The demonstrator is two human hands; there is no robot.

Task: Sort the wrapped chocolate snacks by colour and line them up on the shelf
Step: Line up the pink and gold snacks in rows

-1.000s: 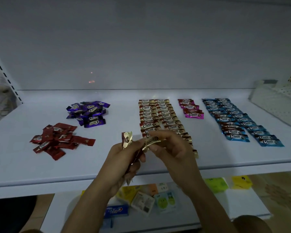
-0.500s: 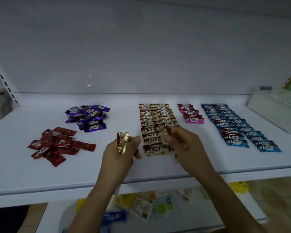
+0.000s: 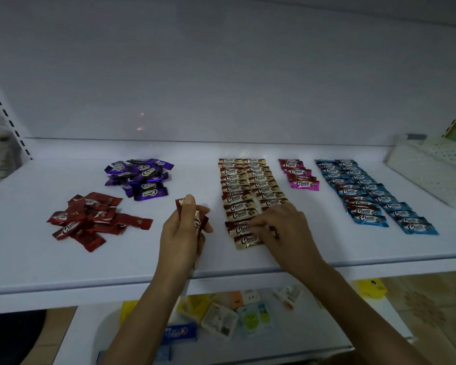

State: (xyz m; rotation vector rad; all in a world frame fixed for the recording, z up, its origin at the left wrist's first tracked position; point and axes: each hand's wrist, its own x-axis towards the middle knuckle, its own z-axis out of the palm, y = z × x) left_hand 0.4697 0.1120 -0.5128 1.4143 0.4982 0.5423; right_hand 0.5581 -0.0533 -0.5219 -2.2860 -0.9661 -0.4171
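On the white shelf (image 3: 37,259), gold snacks (image 3: 237,196) lie in two columns at the middle. My right hand (image 3: 282,227) rests at the near end of these columns, its fingertips on the nearest gold snack (image 3: 246,239). My left hand (image 3: 182,233) hovers left of them and grips a small bunch of gold snacks (image 3: 199,222). Pink snacks (image 3: 299,175) form a short row, and blue snacks (image 3: 374,196) form two long columns to the right. Loose heaps of purple snacks (image 3: 140,179) and red snacks (image 3: 90,219) lie on the left.
A white perforated basket (image 3: 432,169) stands at the shelf's far right. Below the front edge, a lower shelf (image 3: 300,338) carries small packets and boxes. The back wall rises right behind the rows.
My right hand moved from my left hand down to the near end of the gold columns, where another gold snack now lies. My left hand still holds its bunch.
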